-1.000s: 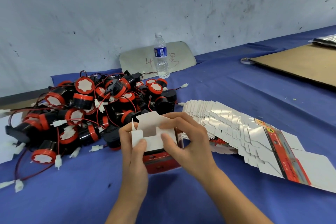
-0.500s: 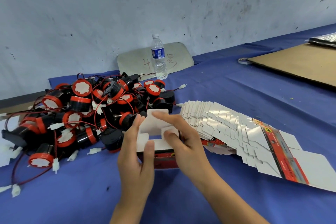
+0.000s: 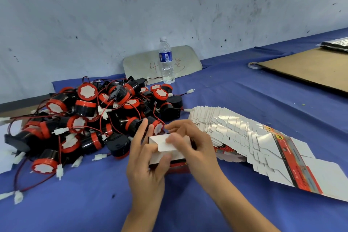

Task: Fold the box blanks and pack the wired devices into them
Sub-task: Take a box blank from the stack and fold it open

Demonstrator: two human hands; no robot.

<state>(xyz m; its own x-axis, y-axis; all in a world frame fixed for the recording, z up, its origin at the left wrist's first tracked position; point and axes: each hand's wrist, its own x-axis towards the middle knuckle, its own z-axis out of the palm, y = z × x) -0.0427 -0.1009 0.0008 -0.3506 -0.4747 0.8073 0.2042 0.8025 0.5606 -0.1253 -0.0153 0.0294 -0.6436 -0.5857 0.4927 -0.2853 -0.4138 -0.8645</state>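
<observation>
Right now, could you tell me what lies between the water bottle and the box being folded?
In the head view, the pile of wired devices lies between the water bottle and the box.

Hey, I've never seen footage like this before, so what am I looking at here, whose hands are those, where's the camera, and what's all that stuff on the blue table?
There is no machine here. The picture comes from a wide-angle camera worn on a person's head, looking forward and down, so the two bare hands are that person's own. The left hand and the right hand both grip a small red and white box, folding its white flaps shut. On the blue table, to the left, lies a tangled pile of black and red wired devices with white plugs. To the right is a fanned stack of flat box blanks, waiting to be folded. Further back stand a water bottle, and a brown cardboard sheet lies at the far right.
</observation>
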